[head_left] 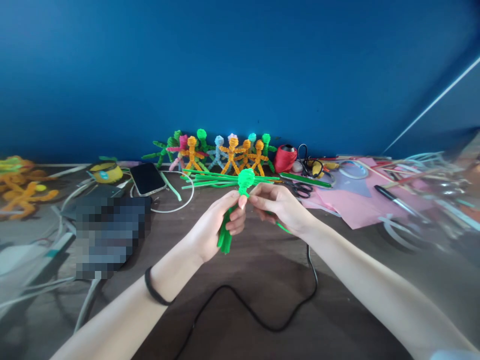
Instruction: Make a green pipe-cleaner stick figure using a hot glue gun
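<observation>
Above the middle of the table I hold a green pipe-cleaner figure (pixel 246 179) with a round wound head. My left hand (pixel 229 215) is closed around the bundle of straight green stems below the head, and their ends stick out under the fingers. My right hand (pixel 275 202) pinches a green pipe cleaner (pixel 283 228) close beside the head; its loose end shows below the palm. Behind the hands, several loose green pipe cleaners (pixel 210 181) lie in a pile. A row of finished pipe-cleaner figures (pixel 232 147) leans against the blue wall.
A phone (pixel 147 179), a yellow tape roll (pixel 106 173) and orange pipe-cleaner figures (pixel 28 197) are on the left. To the right lie black-handled scissors (pixel 301 190), a red spool (pixel 285 159), pink sheets (pixel 352 202) and a marker (pixel 399 202). A black cable (pixel 258 320) crosses the table in front.
</observation>
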Demonstrator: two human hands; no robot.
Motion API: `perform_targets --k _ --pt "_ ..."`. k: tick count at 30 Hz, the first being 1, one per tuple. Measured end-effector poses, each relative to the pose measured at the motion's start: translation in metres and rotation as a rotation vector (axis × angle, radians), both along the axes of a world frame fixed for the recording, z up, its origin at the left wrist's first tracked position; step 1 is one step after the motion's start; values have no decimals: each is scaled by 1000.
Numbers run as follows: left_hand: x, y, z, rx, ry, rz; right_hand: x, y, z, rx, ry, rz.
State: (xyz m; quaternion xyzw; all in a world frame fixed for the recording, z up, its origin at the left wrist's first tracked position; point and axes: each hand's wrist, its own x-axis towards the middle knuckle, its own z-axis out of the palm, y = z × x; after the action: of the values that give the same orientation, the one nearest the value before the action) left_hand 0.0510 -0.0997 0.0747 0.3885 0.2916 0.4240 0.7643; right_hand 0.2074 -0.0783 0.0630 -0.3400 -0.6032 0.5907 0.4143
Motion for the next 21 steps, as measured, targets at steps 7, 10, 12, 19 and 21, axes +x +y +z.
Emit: perform_targets --k 7,10,12,19,21 --pt "-6 0 -2 -88 -172 -214 2 -2 5 -77 83 67" --pt "-6 -2 -5 -100 -234 -272 3 -2 2 -46 134 103" --pt "-6 -2 -6 -104 -255 -301 3 -3 0 -21 153 91" --pt "-9 4 -7 55 34 -214 2 -3 -1 47 111 20" --pt "-10 5 -5 137 190 -136 1 -3 0 104 39 -31"
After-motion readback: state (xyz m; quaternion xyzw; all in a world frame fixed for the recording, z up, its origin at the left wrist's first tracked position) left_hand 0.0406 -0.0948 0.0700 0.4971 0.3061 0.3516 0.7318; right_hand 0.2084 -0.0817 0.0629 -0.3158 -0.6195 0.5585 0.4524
